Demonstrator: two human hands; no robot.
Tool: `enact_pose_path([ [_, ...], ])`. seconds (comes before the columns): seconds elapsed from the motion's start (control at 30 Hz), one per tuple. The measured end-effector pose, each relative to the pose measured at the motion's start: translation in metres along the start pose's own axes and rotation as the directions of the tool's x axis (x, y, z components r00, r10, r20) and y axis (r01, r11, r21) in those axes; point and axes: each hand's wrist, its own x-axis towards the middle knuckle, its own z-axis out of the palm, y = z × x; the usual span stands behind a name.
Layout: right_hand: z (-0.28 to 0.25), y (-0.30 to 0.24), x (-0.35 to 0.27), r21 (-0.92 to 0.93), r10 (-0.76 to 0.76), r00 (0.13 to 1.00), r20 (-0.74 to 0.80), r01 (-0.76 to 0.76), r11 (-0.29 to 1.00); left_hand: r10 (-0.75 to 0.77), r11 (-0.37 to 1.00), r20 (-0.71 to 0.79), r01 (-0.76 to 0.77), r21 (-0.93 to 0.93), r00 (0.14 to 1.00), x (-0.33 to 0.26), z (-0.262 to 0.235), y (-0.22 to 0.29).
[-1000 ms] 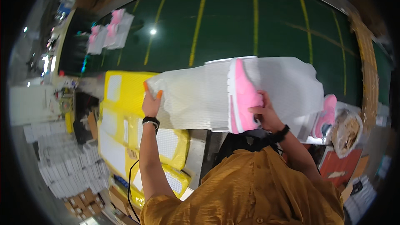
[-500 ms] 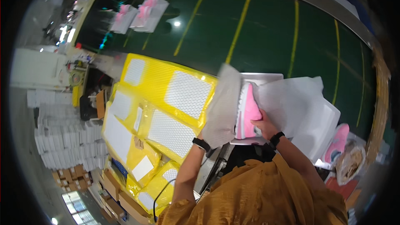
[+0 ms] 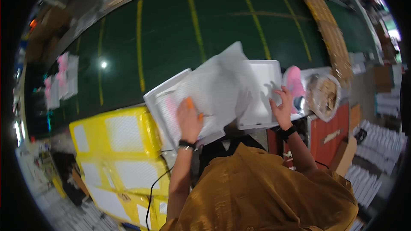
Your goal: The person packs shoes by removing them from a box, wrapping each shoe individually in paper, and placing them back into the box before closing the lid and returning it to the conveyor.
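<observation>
My left hand (image 3: 189, 120) lies flat, fingers outstretched with orange coverings on some tips, over white tissue paper (image 3: 220, 86) in a white shoebox (image 3: 169, 86). Under the paper beside that hand, a pink shoe (image 3: 171, 110) shows faintly. To the right, my right hand (image 3: 282, 110) is over the edge of the white lid (image 3: 264, 73), fingers parted and holding nothing. Just beyond its fingers is a second pink shoe (image 3: 294, 80) with a grey opening; whether they touch it I cannot tell.
Yellow-wrapped packs (image 3: 128, 134) are stacked at the left. The green belt (image 3: 167, 34) with yellow lines runs behind the box. Far left stand white boxes (image 3: 68, 77) with pink shoes. At the right are a bag of brown paper (image 3: 327, 96) and a red surface (image 3: 327, 139).
The tissue paper now covers the shoe in the box. My right hand has let go of that shoe and moved right, beside the other shoe. The view has turned right.
</observation>
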Motion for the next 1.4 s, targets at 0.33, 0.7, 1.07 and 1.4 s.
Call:
enact_pose_path([
  [0.33,-0.068,0.162,-0.049,-0.032,0.216,0.972,0.090,-0.214,0.976,-0.097,0.887,0.432,-0.119,0.445,0.897,0.026,-0.005,0.013],
  [0.7,-0.106,-0.100,0.051,0.446,-0.516,0.712,0.476,0.310,0.839,0.612,0.764,0.073,-0.613,0.201,0.787,-0.007,-0.170,0.118],
  [1.07,0.040,-0.069,-0.004,0.033,-0.142,0.024,0.990,-0.998,0.061,-0.243,0.639,0.189,0.304,-0.707,0.951,-0.025,-0.167,-0.012],
  [1.4,0.110,-0.042,-0.038,0.281,0.084,0.268,0.960,-0.915,-0.288,-0.210,0.933,0.090,0.227,-0.280,0.974,0.055,-0.016,-0.036],
])
